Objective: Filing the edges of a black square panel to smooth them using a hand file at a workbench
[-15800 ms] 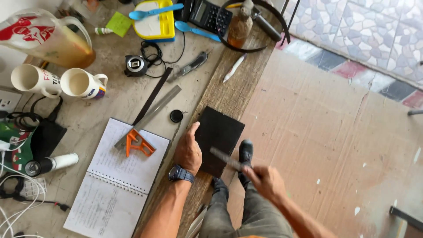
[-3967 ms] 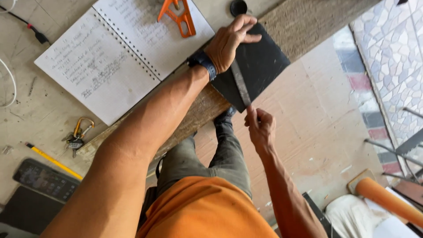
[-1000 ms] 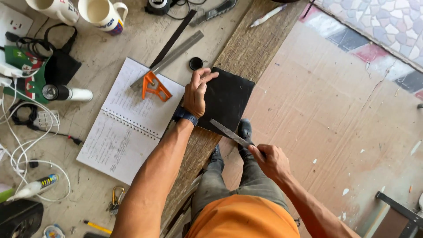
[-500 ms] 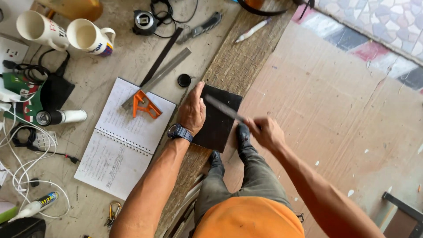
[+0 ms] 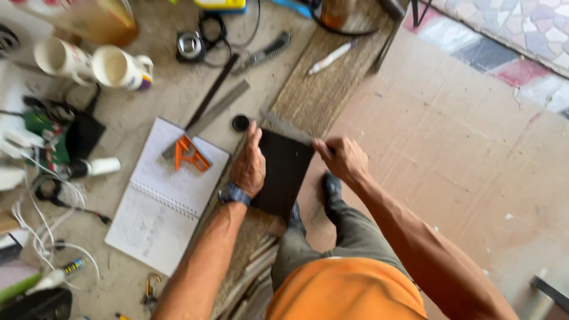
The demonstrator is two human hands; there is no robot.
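Note:
A square black sheet (image 5: 285,172) lies on a rough wooden plank (image 5: 320,89) at the bench edge, part of it overhanging. My left hand (image 5: 249,161) presses flat on the sheet's left side, fingers pointing away from me. My right hand (image 5: 342,157) grips the handle end of a long flat metal file (image 5: 287,128), which lies across the sheet's far edge.
Left of the sheet lies an open spiral notebook (image 5: 166,198) with an orange-handled square (image 5: 191,155) and a steel ruler (image 5: 220,108) on it. Two white mugs (image 5: 92,62), a tape measure (image 5: 189,45), a white marker (image 5: 332,57), a small black cap (image 5: 240,123) and cables crowd the bench. Cardboard (image 5: 462,154) covers the floor.
The file has slid away from me, from lying diagonally over the sheet to its far edge. My right hand followed; my left hand stays pressed on the sheet. The camera moved closer.

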